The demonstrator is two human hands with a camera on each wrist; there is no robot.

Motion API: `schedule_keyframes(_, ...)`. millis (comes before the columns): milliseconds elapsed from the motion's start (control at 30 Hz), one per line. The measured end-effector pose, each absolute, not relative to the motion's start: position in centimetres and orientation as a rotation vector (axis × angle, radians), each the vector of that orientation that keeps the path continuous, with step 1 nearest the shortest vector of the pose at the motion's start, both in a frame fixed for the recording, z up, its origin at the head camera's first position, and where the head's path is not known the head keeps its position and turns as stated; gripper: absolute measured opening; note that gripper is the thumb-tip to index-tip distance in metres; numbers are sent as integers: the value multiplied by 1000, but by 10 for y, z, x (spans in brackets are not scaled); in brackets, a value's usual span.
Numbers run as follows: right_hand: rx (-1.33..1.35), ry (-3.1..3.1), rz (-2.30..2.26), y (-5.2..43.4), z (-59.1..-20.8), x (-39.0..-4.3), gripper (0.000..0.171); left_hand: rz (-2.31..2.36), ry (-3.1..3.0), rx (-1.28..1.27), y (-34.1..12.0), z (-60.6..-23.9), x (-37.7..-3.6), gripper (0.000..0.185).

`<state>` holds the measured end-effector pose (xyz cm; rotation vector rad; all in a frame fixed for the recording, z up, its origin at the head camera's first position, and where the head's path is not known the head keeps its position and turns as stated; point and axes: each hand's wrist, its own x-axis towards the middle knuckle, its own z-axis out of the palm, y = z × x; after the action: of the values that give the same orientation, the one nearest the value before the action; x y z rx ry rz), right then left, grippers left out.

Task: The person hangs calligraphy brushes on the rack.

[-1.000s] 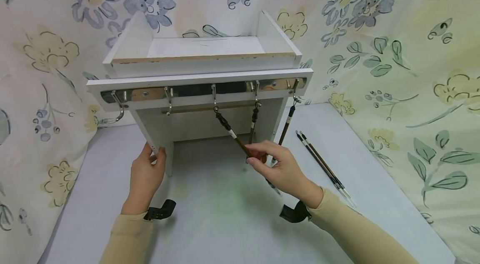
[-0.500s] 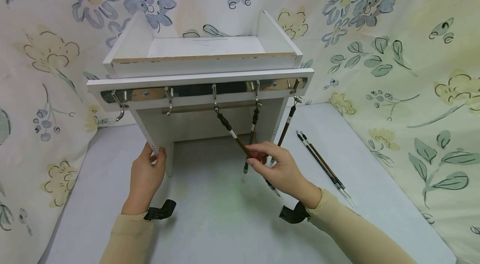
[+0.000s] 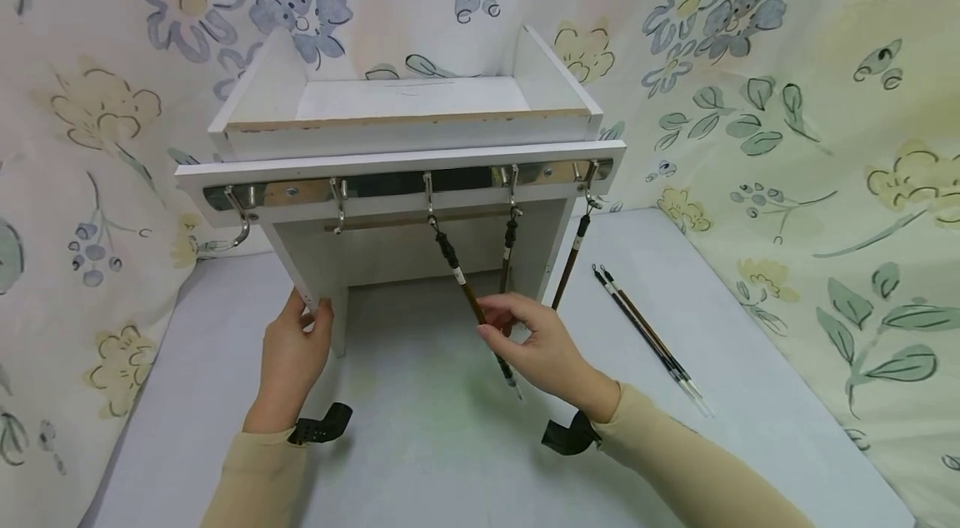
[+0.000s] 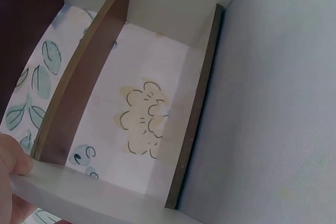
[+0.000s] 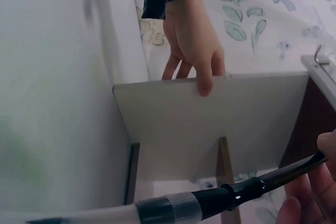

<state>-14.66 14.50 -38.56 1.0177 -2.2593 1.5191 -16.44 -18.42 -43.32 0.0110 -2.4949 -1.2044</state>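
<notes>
While the hanging brush [image 3: 472, 305] is pinched by the right hand [image 3: 534, 342] and the rack [image 3: 405, 157] is gripped by the left hand [image 3: 291, 353], the brush's loop could be tugged off its hook [image 3: 429, 193] if pulled hard.

left grip [image 3: 291, 357] clasping, right grip [image 3: 542, 345] pinching

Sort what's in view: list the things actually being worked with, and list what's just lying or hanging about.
In hand:
- right hand pinching the brush hung from the middle hook
- left hand holding the white rack by its side panel

Lying or hanging about:
- two hung brushes further right
- two loose brushes on the table
- two bare hooks
- floral cloth
</notes>
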Motion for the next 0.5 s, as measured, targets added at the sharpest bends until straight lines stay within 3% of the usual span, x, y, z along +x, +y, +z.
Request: schedule_keyframes(500,874,-2346,1546,106,-399,-150,30,-1198,-2493,15,-184,-433,-164,44)
